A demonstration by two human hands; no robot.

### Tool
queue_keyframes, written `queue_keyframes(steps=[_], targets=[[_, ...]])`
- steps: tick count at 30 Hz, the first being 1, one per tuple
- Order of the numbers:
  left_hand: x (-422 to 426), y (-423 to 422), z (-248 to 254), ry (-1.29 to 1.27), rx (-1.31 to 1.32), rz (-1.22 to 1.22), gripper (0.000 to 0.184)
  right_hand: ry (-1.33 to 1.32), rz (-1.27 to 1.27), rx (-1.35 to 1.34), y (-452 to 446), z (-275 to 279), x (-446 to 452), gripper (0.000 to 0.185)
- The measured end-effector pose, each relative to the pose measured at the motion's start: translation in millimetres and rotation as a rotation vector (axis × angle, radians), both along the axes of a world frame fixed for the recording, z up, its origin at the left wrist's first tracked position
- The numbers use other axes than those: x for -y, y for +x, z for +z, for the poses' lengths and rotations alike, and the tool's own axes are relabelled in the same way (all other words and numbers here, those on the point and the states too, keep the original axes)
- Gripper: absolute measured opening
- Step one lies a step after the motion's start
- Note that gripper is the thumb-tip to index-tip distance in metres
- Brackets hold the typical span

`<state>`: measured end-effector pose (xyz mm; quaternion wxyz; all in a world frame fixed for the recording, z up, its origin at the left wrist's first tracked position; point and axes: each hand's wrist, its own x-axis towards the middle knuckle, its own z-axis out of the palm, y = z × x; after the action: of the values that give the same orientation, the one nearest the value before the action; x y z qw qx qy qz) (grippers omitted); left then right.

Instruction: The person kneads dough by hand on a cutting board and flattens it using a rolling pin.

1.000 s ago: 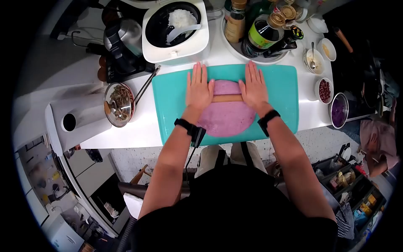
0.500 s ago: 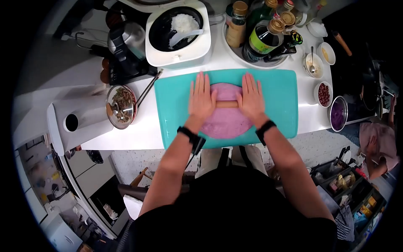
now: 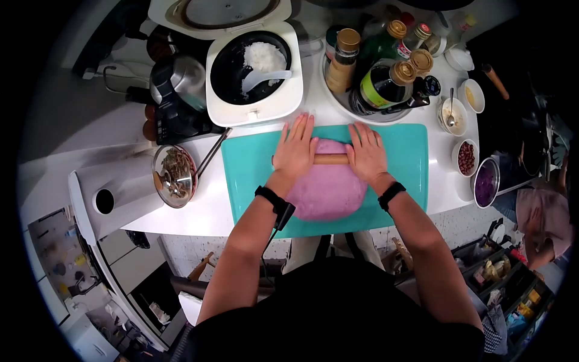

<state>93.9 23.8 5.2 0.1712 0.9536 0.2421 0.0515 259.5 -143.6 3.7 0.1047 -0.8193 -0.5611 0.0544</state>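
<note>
A flat round of pink-purple dough (image 3: 329,192) lies on a teal mat (image 3: 407,175). Across its far part rests a wooden rolling pin (image 3: 331,159). My left hand (image 3: 295,151) presses flat on the pin's left portion, fingers stretched forward and off the dough's edge. On the right portion lies my right hand (image 3: 367,154), also flat, with its fingers pointing away from me. Both palms cover the pin's ends for the most part. A narrow strip of dough shows beyond the pin.
Behind the mat stands an open rice cooker (image 3: 256,114) with rice and a paddle. A tray (image 3: 386,117) holds several bottles. Small bowls, one with reddish beans (image 3: 466,158), line the right. Left are a lidded glass bowl (image 3: 175,176) and chopsticks (image 3: 214,152). Another person (image 3: 543,217) is at far right.
Both hands have rolled the pin away from me toward the dough's far edge, leaving less dough beyond it. The camera has tilted up, so the counter sits lower in view.
</note>
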Motion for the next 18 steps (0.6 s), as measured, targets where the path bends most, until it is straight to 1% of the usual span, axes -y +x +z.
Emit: queue_keyframes(steps=[1, 3, 4, 7, 9, 10, 12, 13, 15, 16, 17, 18], targets=[[-7.4, 6.0, -0.2, -0.002, -0.001, 0.0, 0.059, -0.002, 0.0, -0.001, 6.2, 1.4, -5.2, 0.059], [-13.9, 10.5, 1.5, -0.231, -0.017, 0.002, 0.058, -0.299, -0.08, -0.161, 7.8, 22.5, -15.4, 0.057], [-13.9, 10.4, 2.9, -0.234, -0.021, 0.002, 0.058, -0.302, -0.081, -0.165, 6.9, 21.5, -15.5, 0.057], [-9.5, 7.4, 6.6, -0.245, -0.038, 0.019, 0.062, -0.217, -0.116, -0.162, 1.6, 17.3, -10.2, 0.057], [10.6, -9.9, -2.6, 0.03, 0.058, 0.052, 0.069, 0.04, -0.095, 0.028, -15.2, 3.8, 12.5, 0.064], [23.7, -22.0, -0.8, 0.039, 0.068, 0.051, 0.069, 0.05, -0.096, 0.037, -26.7, -2.1, 29.5, 0.064], [61.8, -61.4, 7.0, 0.007, 0.069, 0.018, 0.074, 0.066, -0.015, -0.044, -62.7, -5.8, 74.0, 0.071], [77.6, -78.4, 10.4, 0.015, 0.071, 0.019, 0.074, 0.073, -0.013, -0.042, -76.6, -0.1, 86.7, 0.071], [96.0, -90.8, 22.5, -0.044, 0.033, 0.028, 0.073, -0.13, 0.034, -0.069, -86.4, 22.0, 97.4, 0.081], [88.6, -82.6, 19.7, -0.036, 0.048, 0.028, 0.073, -0.1, -0.051, -0.153, -79.6, 25.6, 90.8, 0.071], [75.7, -70.4, 26.6, -0.116, 0.075, 0.068, 0.072, -0.094, -0.052, -0.144, -68.4, 33.5, 73.4, 0.071], [67.0, -62.7, 27.6, -0.21, 0.088, 0.108, 0.072, 0.009, -0.053, -0.156, -54.5, 37.4, 53.8, 0.07]])
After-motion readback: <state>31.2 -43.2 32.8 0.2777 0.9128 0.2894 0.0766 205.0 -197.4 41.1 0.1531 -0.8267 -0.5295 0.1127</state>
